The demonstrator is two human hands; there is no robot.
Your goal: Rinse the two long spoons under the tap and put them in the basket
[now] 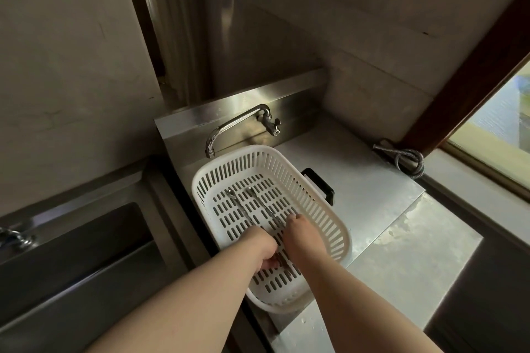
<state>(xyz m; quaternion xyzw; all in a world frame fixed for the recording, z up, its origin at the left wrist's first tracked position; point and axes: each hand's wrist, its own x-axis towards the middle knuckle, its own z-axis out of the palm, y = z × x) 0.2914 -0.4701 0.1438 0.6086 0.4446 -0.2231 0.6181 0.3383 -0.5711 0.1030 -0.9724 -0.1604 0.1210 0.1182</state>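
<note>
Two long metal spoons lie inside the white slotted basket (321, 203), bowls pointing toward the tap. The left spoon (238, 206) runs back to my left hand (262, 249), whose fingers are closed around the handle ends near the basket's floor. The right spoon (262, 206) runs under my right hand (298, 233), which rests palm down on its handle; its fingers are hidden beneath the hand. The chrome tap (229, 127) curves over the basket's far left rim, and no water is visible at its spout.
The basket sits on a steel counter (372, 195) with wet patches at the right. A black handle (321, 183) pokes out behind the basket. A deep steel sink (71, 252) lies to the left. A coiled metal hose (407, 159) rests by the window sill.
</note>
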